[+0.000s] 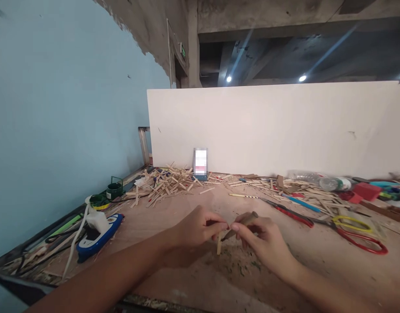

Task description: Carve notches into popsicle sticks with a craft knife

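Near the middle of the table, my left hand pinches a short flat wooden stick, which points down toward the tabletop. My right hand is closed round a brownish pen-like tool; its thick rear end sticks out above the fingers. The tool's dark pointed tip is beside the stick, though whether the two touch I cannot tell. Both hands' fingertips are close together, partly hiding what they hold. Small dark green shavings lie scattered on the wooden tabletop below.
A pile of wooden sticks and a lit phone stand against the white partition. To the right lie red-handled pliers, scissors, a blue stick and plastic bottles. A blue-and-white power strip sits left.
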Motion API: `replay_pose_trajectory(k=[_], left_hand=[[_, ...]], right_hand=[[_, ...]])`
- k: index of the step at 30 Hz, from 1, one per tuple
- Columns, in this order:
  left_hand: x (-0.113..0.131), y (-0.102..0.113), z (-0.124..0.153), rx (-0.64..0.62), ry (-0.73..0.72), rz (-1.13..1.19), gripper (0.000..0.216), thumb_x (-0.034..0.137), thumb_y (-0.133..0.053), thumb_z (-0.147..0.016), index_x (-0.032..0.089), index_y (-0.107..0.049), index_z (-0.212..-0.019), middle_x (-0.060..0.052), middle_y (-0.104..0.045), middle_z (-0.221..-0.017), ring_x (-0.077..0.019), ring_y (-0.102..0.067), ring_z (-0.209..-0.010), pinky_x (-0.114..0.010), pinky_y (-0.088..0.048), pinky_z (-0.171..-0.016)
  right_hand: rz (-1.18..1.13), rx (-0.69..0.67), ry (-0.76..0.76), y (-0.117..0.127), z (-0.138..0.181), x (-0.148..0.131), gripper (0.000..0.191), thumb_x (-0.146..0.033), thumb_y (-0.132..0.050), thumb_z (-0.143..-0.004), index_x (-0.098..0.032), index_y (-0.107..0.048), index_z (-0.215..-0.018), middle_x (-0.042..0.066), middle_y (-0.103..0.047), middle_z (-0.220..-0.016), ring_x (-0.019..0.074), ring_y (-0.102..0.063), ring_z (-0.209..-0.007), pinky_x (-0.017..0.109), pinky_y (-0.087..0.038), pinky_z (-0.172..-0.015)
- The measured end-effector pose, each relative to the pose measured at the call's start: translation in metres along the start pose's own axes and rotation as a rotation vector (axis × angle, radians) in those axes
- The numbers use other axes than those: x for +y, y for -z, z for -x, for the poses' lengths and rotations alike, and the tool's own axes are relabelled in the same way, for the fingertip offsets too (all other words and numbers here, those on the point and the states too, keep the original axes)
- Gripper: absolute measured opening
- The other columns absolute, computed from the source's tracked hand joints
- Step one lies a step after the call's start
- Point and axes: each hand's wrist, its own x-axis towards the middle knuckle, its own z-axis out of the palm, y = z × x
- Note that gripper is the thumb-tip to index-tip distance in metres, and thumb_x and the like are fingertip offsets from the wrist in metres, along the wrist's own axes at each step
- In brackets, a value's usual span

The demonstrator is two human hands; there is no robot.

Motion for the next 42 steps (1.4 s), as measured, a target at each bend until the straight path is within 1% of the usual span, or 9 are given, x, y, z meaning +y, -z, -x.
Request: replay_pose_trajectory(k=[5,7,12,17,24,28,31,37,42], left_hand=[[0.0024,0.0002,-0.0009,-0.022,-0.015,-0.007,0.039,0.040,-0.056,-0.099,0.017,-0.055,-0.066,0.003,-0.050,-0.061,-0.0110,-0.042,-0.061,-0.025,-0.031,-0.060],[0.0026,0.0001,-0.0009,-0.023,-0.018,-0.017,0.038,0.039,-0.055,-0.098,0.017,-0.056,-0.067,0.003,-0.051,-0.062,-0.0110,-0.042,-0.062,-0.025,-0.031,-0.060],[-0.0002,0.0000,-0.0003,0.006,-0.010,-0.081,0.041,0.042,-0.054,-0.103,0.016,-0.061,-0.071,0.002,-0.056,-0.063,-0.0112,-0.047,-0.061,-0.025,-0.033,-0.060],[-0.0011,0.0008,0.0011,0.016,-0.063,-0.198,0.034,0.034,-0.053,-0.102,0.017,-0.060,-0.073,0.004,-0.047,-0.062,-0.0105,-0.040,-0.061,-0.026,-0.029,-0.061],[-0.0054,0.0011,0.0025,0.033,-0.119,-0.360,0.037,0.038,-0.048,-0.107,0.018,-0.064,-0.080,0.003,-0.052,-0.065,-0.0117,-0.044,-0.060,-0.027,-0.028,-0.063],[-0.0054,0.0016,0.0037,0.014,-0.138,-0.419,0.031,0.035,-0.048,-0.106,0.020,-0.064,-0.085,0.002,-0.057,-0.068,-0.0123,-0.045,-0.061,-0.027,-0.029,-0.064],[-0.0040,0.0020,0.0047,0.000,-0.139,-0.453,0.027,0.032,-0.047,-0.105,0.020,-0.063,-0.086,0.002,-0.060,-0.069,-0.0128,-0.048,-0.061,-0.027,-0.030,-0.064],[-0.0041,0.0026,0.0049,-0.017,-0.125,-0.504,0.027,0.033,-0.047,-0.105,0.021,-0.062,-0.086,0.001,-0.060,-0.068,-0.0143,-0.050,-0.061,-0.028,-0.030,-0.063],[-0.0053,0.0030,0.0044,-0.020,-0.140,-0.530,0.027,0.035,-0.046,-0.106,0.021,-0.064,-0.091,-0.001,-0.065,-0.072,-0.0159,-0.056,-0.064,-0.028,-0.032,-0.065]], right_hand=[[0.005,-0.119,-0.022,-0.0061,0.0005,0.0023,0.069,-0.082,-0.067,-0.093,-0.020,-0.070,-0.062,0.003,-0.066,-0.059,0.0151,-0.057,-0.051,0.028,-0.041,-0.049],[0.004,-0.112,-0.025,-0.0069,0.0007,0.0032,0.071,-0.083,-0.065,-0.093,-0.020,-0.067,-0.060,0.003,-0.065,-0.058,0.0151,-0.057,-0.052,0.028,-0.041,-0.049],[-0.004,-0.008,-0.042,0.0016,-0.0024,0.0011,0.070,-0.081,-0.059,-0.097,-0.022,-0.060,-0.060,0.002,-0.058,-0.058,0.0142,-0.050,-0.052,0.030,-0.038,-0.050],[-0.008,-0.113,-0.087,-0.0032,-0.0026,-0.0002,0.070,-0.082,-0.067,-0.092,-0.021,-0.059,-0.057,0.002,-0.059,-0.055,0.0148,-0.052,-0.050,0.030,-0.039,-0.051],[-0.007,-0.049,-0.114,-0.0001,-0.0028,-0.0012,0.072,-0.084,-0.058,-0.096,-0.022,-0.057,-0.059,0.000,-0.052,-0.054,0.0138,-0.047,-0.052,0.030,-0.036,-0.052],[-0.001,-0.151,-0.125,-0.0024,-0.0022,-0.0009,0.069,-0.082,-0.060,-0.095,-0.021,-0.061,-0.063,0.000,-0.054,-0.055,0.0144,-0.049,-0.052,0.029,-0.038,-0.052],[0.013,-0.220,-0.133,-0.0059,-0.0013,0.0004,0.064,-0.077,-0.057,-0.098,-0.020,-0.064,-0.069,0.000,-0.055,-0.055,0.0148,-0.051,-0.051,0.029,-0.039,-0.051],[0.058,-0.227,-0.114,-0.0043,-0.0016,0.0019,0.062,-0.072,-0.056,-0.101,-0.021,-0.058,-0.066,0.001,-0.056,-0.059,0.0147,-0.052,-0.056,0.029,-0.039,-0.055],[0.076,-0.226,-0.086,-0.0045,-0.0008,0.0035,0.064,-0.072,-0.055,-0.102,-0.022,-0.055,-0.063,0.000,-0.054,-0.059,0.0144,-0.050,-0.058,0.029,-0.038,-0.058]])
